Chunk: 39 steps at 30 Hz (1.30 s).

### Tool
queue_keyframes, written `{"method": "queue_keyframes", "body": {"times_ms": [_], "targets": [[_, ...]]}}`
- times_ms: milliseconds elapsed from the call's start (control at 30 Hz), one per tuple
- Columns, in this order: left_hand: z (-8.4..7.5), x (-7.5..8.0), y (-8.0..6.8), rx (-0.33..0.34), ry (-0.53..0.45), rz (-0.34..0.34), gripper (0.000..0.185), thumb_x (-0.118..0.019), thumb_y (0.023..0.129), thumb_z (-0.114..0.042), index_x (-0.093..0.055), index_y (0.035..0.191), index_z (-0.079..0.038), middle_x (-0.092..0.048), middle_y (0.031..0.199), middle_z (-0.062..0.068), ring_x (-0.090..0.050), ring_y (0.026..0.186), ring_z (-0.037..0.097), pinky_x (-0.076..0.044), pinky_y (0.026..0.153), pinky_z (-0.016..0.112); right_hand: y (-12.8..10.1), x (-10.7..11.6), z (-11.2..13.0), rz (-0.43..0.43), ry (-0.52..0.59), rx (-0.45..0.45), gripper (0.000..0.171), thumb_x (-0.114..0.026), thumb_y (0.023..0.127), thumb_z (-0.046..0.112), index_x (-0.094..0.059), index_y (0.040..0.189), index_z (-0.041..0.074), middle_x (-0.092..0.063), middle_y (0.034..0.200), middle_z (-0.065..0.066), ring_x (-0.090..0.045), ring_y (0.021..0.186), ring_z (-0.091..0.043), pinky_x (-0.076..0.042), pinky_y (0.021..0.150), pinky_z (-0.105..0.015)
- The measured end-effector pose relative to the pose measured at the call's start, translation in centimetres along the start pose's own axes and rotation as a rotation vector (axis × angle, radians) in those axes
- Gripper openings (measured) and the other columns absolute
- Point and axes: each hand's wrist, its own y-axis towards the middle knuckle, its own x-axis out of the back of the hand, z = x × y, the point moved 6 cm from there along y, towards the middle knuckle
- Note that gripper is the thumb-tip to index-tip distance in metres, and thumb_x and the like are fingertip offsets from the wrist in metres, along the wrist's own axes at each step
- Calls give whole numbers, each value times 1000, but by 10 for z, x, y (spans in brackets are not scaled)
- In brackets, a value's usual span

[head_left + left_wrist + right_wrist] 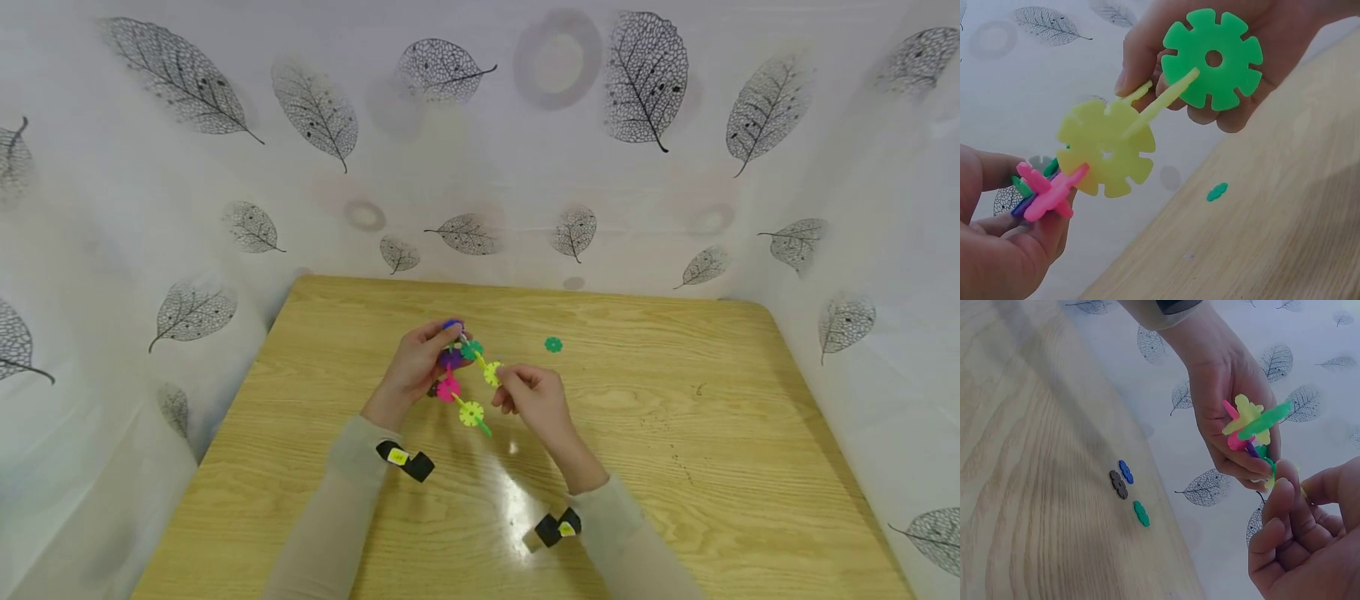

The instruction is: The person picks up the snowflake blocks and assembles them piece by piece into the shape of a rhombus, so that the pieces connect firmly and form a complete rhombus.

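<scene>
Head view shows both hands raised just above the middle of a wooden table [675,467], working on one cluster of interlocking plastic snowflake discs [463,379]. Taking that cluster as the landmark: the left hand [414,368] is on its left and far end, fingers and thumb curled round the purple, blue and pink discs packed there. The right hand [534,400] is on its right and near side, fingertips pinching a yellow disc [492,373] that belongs to the chain.

From the left wrist, the right hand's curled fingers cup a bright green disc [1212,59] at the outer end of the cluster, slotted edge-on into a pale yellow disc [1105,149]; a pink disc [1047,190] next to that one sits against the left hand's fingers.

A loose green disc [553,344] lies flat on the table to the right of the cluster and a little farther away, well apart from both hands. The right wrist view shows three more loose discs on the table below the cluster, near the table's edge: blue [1125,472], dark brown [1118,484] and green [1141,513], close together.

Leaf-printed white sheeting [480,150] surrounds the table.
</scene>
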Motion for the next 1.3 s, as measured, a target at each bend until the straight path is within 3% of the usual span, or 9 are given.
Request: {"method": "queue_keyframes", "body": {"times_ms": [233, 333, 433, 533, 867, 1000, 1067, 1200, 1300], "targets": [[-1, -1, 0, -7, 6, -32, 38, -58, 102, -17, -55, 133, 4, -68, 102, 7, -72, 84, 15, -62, 80, 33, -2, -3, 0, 49, 50, -17, 26, -58, 101, 22, -73, 98, 2, -76, 84, -13, -70, 67, -35, -57, 57, -33], [-1, -2, -1, -9, 5, -41, 36, -58, 102, -17, -55, 132, 3, -68, 103, 8, -72, 84, 16, -62, 79, 32, -3, -4, 0, 78, 51, -33, 25, -57, 100, 22, -72, 96, 2, -76, 87, -12, -64, 57, -30, -53, 51, -30], [0, -2, 0, -7, 4, -38, 36, -58, 101, -16, -55, 132, 2, -68, 104, 8, -72, 85, 16, -62, 81, 34, -2, -4, 0, 84, 37, -37, 24, -58, 99, 21, -72, 93, 4, -76, 85, -11, -50, 44, -15, -41, 44, -22], [1, -2, 0, 3, 3, -35, 38, -59, 101, -16, -54, 134, 2, -68, 104, 8, -72, 87, 16, -61, 84, 37, -2, -4, 0, 80, 31, -25, 23, -57, 99, 19, -72, 91, 4, -76, 82, -11, -42, 42, -10, -36, 43, -21], [0, -8, -1, -10, 44, -24, 39, -61, 100, -17, -56, 132, 5, -68, 108, 14, -72, 91, 18, -60, 86, 39, -1, -2, 0, 48, 36, -5, 27, -57, 98, 16, -68, 80, 0, -73, 73, -10, -43, 45, -11, -28, 41, -19], [-1, -10, 0, -23, 46, -14, 39, -61, 100, -17, -56, 130, 6, -69, 104, 11, -72, 87, 16, -62, 81, 35, -1, -1, 2, 45, 37, -4, 26, -57, 98, 16, -68, 79, 1, -73, 72, -10, -43, 45, -11, -28, 41, -19], [0, -9, 1, -12, 32, -14, 37, -61, 100, -18, -57, 129, 6, -70, 100, 9, -73, 83, 15, -62, 72, 27, -1, 0, 2, 45, 32, -11, 26, -58, 98, 17, -68, 80, 1, -73, 72, -9, -43, 46, -11, -28, 42, -19], [3, -8, 2, 27, -12, -33, 38, -61, 100, -21, -59, 127, 6, -73, 95, 6, -74, 78, 15, -61, 65, 24, 0, 0, 2, 48, 33, -20, 25, -58, 97, 19, -69, 81, 2, -72, 72, -8, -45, 48, -11, -32, 45, -19], [6, -7, 3, 51, -44, -47, 40, -63, 99, -22, -59, 125, 9, -74, 93, 7, -74, 78, 15, -63, 73, 30, 1, 0, 1, 50, 51, -14, 25, -59, 97, 19, -68, 81, 1, -72, 72, -7, -45, 48, -11, -37, 47, -19]]}}
